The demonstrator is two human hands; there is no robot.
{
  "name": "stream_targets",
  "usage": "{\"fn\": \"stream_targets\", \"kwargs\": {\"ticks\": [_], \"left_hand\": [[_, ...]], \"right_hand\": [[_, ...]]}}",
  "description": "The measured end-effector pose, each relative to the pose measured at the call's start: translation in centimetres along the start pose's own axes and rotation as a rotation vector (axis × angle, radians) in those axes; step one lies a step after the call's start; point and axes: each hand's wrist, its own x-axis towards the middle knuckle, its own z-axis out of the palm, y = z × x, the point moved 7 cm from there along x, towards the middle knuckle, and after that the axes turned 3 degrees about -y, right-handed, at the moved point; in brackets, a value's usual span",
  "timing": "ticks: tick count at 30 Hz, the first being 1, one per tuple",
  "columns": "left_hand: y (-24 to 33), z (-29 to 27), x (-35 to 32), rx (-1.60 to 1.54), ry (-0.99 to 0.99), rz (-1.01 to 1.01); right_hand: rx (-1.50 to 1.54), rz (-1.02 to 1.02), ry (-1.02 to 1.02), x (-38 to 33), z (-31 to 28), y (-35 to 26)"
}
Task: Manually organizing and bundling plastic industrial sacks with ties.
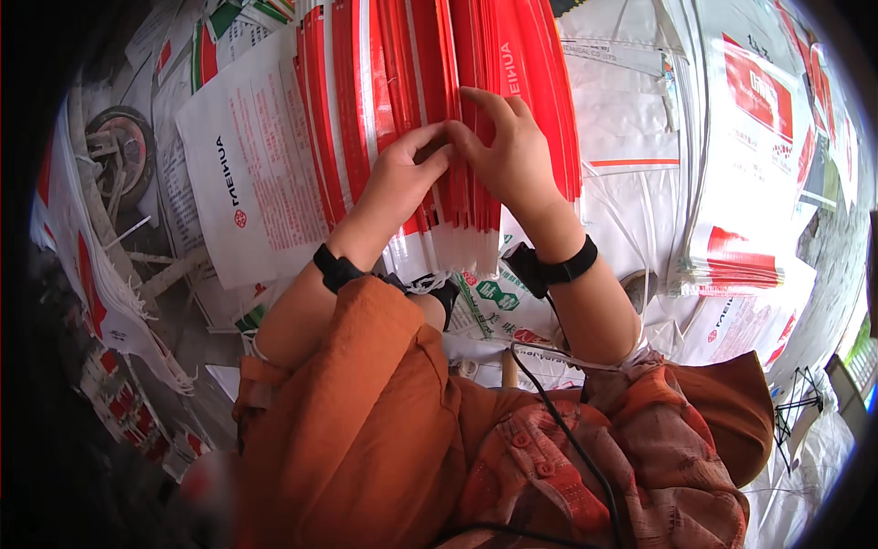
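A thick stack of red and white woven plastic sacks (389, 73) lies before me, its folded edges fanned out in lengthwise strips. Both my hands meet over the middle of it. Thumb and fingers of my left hand (402, 176) are pinched together at one red sack edge. Just to the right, my right hand (514, 156) has its thumb and bent forefinger closed on the same raised edge, the forefinger reaching a little farther up. Other fingers of both hands are partly hidden. Black bands circle both wrists.
A white printed sack (247, 165) lies flat to the left, near a small wheel (123, 160) of a cart. More white and red sacks (741, 183) are piled on the right. A black cable (572, 430) runs over my clothing, and white strings hang by my right forearm.
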Motion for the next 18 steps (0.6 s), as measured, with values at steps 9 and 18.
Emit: {"fn": "stream_targets", "kwargs": {"ticks": [9, 18], "left_hand": [[0.5, 0.5, -0.2, -0.041, 0.021, -0.004], [1.6, 1.2, -0.5, 0.125, -0.104, 0.127]], "right_hand": [[0.051, 0.032, 0.051, -0.1, -0.7, 1.1], [-0.012, 0.042, 0.029, 0.0, -1.9, 1.7]]}}
